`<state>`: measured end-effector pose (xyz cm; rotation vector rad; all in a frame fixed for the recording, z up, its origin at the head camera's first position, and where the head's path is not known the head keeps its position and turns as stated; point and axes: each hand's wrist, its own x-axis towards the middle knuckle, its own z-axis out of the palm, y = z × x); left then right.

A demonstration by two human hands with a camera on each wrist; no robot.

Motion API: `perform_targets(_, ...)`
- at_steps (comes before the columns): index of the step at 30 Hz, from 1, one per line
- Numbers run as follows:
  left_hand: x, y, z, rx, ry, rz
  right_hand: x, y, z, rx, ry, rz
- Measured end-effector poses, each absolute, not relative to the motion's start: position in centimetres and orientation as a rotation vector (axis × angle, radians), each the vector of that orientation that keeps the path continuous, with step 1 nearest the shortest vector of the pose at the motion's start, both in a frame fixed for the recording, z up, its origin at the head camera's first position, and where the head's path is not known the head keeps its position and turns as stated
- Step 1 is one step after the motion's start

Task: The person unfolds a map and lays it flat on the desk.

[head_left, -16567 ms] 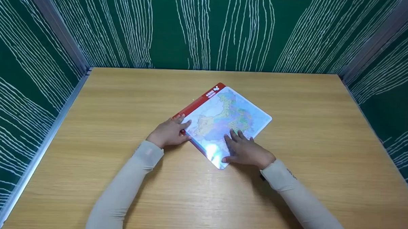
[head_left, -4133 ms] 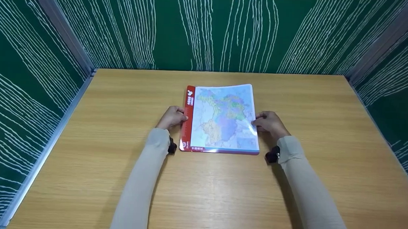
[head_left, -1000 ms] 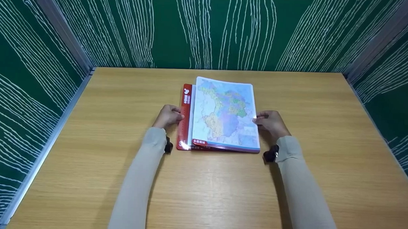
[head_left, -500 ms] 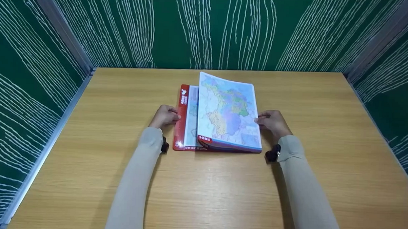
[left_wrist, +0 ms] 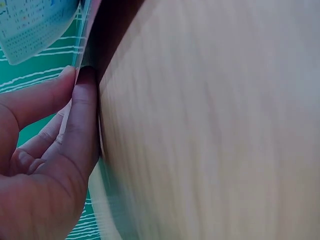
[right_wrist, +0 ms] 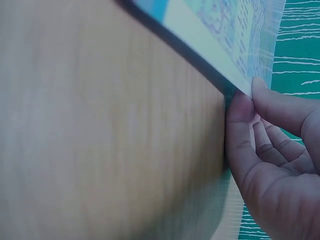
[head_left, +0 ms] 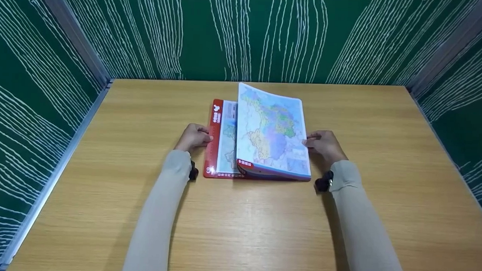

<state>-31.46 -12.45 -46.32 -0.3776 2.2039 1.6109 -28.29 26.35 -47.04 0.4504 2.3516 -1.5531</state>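
In the head view two glossy laminated map sheets overlap on the table. The lower one, a red-bordered map sheet (head_left: 213, 150), lies flat on the left with a pale map partly covered. My left hand (head_left: 193, 137) pinches its left edge between thumb and fingers. Over it lies the upper map sheet (head_left: 275, 128), white-edged and coloured, its left side curving up off the lower one. My right hand (head_left: 324, 145) pinches the upper sheet's right edge. In the right wrist view, thumb and forefinger grip the map sheet's edge (right_wrist: 210, 55). In the left wrist view, thumb and forefinger hold a thin edge.
A wooden table (head_left: 245, 232) bears the sheets. Green walls with white streaky lines (head_left: 204, 34) stand behind and at both sides. A dark device (head_left: 323, 181) is strapped at the right wrist, and another dark device (head_left: 193, 171) at the left.
Against one second ago, the red-bordered sheet has slid left with my left hand, while the upper sheet has shifted slightly right. More of the lower map shows, and the upper sheet's left edge curves higher.
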Motion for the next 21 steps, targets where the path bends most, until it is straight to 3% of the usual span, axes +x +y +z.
perform_targets(21,-31.18,-12.94,-46.14,-0.36,2.217,1.602,-28.28,26.74,-47.44,0.394,2.376,-1.596)
